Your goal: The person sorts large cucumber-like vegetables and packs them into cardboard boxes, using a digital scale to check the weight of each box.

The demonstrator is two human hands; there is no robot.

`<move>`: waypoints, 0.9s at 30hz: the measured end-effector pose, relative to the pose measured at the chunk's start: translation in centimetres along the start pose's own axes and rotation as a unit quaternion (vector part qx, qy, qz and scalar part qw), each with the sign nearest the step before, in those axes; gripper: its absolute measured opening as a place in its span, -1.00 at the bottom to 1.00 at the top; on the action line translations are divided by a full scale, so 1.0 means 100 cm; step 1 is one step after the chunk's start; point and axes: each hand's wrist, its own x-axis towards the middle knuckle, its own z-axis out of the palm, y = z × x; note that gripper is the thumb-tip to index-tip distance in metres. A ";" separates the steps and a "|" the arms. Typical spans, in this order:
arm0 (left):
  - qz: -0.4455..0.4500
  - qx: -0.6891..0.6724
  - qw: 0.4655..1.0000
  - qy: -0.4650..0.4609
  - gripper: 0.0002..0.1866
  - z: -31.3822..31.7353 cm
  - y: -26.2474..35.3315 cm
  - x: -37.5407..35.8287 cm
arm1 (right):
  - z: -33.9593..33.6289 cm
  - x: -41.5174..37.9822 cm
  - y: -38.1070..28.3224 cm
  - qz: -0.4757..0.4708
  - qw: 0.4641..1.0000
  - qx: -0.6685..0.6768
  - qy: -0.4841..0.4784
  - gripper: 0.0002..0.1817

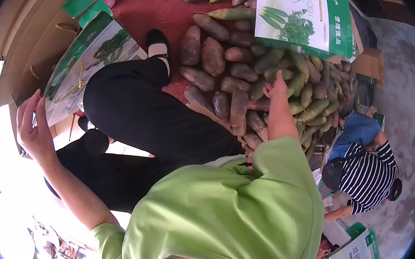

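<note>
Around our right hand [276,88] spreads the pile of radishes [212,56]; a printed carton [300,18] sits just beyond that hand, and a second carton [74,70] stands just beside our left hand [37,134]. Our left fingers are apart, holding nothing; whether our right fingers close on the green radish [287,74] at their tips, we cannot tell. We seem to be picking; the next move likely calls for a firm wrap around one
</note>
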 end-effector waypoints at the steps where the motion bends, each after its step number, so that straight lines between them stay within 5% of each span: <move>1: -0.010 -0.008 1.000 0.001 -0.82 0.000 0.002 0.000 | 0.002 0.003 -0.001 0.020 1.000 0.014 -0.013 -0.45; 6: -0.003 -0.019 1.000 0.007 -0.81 -0.001 0.008 0.004 | -0.003 0.032 0.001 0.040 0.995 0.016 -0.087 -0.47; 8: -0.006 -0.016 0.999 0.029 -0.82 -0.001 0.009 0.004 | -0.016 0.045 -0.001 0.035 0.981 -0.022 -0.188 -0.42; 10: -0.029 -0.037 0.998 0.032 -0.82 -0.002 0.013 0.003 | -0.017 0.056 0.000 0.072 0.990 -0.007 -0.119 -0.44; 14: -0.038 -0.025 0.998 0.042 -0.83 -0.004 0.015 0.005 | -0.035 0.033 0.008 0.083 0.986 -0.027 -0.142 -0.54; 27: -0.028 -0.018 0.997 0.075 -0.80 -0.007 -0.002 -0.004 | -0.084 -0.025 0.057 0.128 0.919 -0.129 -0.350 -0.64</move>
